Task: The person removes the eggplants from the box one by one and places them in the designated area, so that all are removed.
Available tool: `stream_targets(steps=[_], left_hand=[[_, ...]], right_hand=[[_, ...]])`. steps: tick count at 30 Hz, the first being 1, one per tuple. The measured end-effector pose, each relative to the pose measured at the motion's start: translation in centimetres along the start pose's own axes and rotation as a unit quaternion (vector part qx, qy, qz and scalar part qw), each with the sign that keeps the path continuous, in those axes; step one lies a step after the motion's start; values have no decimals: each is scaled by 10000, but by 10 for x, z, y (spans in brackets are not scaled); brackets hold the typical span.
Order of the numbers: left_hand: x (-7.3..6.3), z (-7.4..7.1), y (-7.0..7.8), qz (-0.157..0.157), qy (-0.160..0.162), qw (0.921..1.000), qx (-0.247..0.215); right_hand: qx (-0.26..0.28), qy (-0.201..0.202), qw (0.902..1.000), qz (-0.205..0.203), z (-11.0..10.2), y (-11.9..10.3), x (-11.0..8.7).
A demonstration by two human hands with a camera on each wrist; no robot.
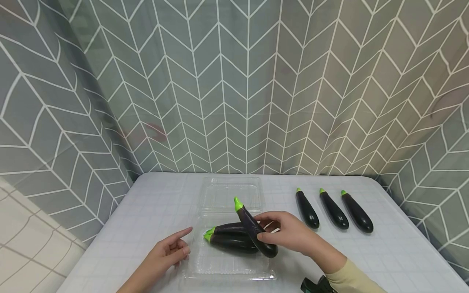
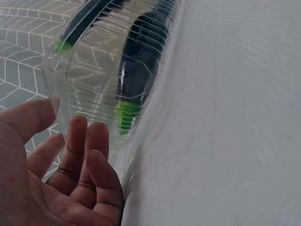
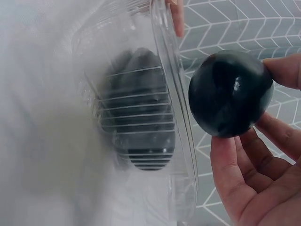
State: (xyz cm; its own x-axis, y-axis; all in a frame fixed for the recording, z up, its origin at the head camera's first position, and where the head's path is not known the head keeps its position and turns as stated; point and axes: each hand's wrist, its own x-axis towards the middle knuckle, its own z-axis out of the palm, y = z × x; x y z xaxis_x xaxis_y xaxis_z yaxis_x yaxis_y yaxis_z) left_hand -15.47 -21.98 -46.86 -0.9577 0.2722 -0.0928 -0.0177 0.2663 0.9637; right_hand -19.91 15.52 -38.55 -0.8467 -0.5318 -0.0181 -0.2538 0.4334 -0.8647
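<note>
Now right hand point(image 1: 287, 231) pinches eggplant point(image 1: 251, 226) over clear container point(image 1: 220, 265); left hand point(image 1: 166, 251) relaxed, just beside container.

Curtain point(image 1: 234, 81): grey-green, white chevron lines, behind and along both sides; browner toward right. White table point(image 1: 157, 203): faint grid, rounded far corners. Lower left: pale surface point(image 1: 29, 240), darker crossing lines.

Inside the box point(image 1: 234, 266), the right end of the rear eggplant point(image 1: 231, 228) is hidden by the held eggplant point(image 1: 252, 226), whose stem point(image 1: 238, 204) is concealed in the right wrist view. Right of the box, a sleeve point(image 1: 353, 278) and an unidentifiable dark object point(image 1: 315, 286) are cut off below.
</note>
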Motion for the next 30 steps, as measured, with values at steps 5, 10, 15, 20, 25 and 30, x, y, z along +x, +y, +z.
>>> stream_targets(steps=[5,10,15,20,25,30], left_hand=[[0,0,-1,-32,16,10000,-20],[1,0,-1,-80,32,10000,-34],[0,0,-1,-36,19,10000,-19],[-1,0,-1,66,-13,10000,43],[0,0,-1,39,-24,10000,9],[0,0,-1,-24,15,10000,23]], right_hand=[[90,111,9999,84,-5,1,-6],[143,263,9994,162,-9,4,-13],[265,376,9987,240,-14,7,-20],[321,452,9979,339,-19,12,-28],[401,558,9967,430,-22,19,-36],[479,625,9956,504,-26,26,-44]])
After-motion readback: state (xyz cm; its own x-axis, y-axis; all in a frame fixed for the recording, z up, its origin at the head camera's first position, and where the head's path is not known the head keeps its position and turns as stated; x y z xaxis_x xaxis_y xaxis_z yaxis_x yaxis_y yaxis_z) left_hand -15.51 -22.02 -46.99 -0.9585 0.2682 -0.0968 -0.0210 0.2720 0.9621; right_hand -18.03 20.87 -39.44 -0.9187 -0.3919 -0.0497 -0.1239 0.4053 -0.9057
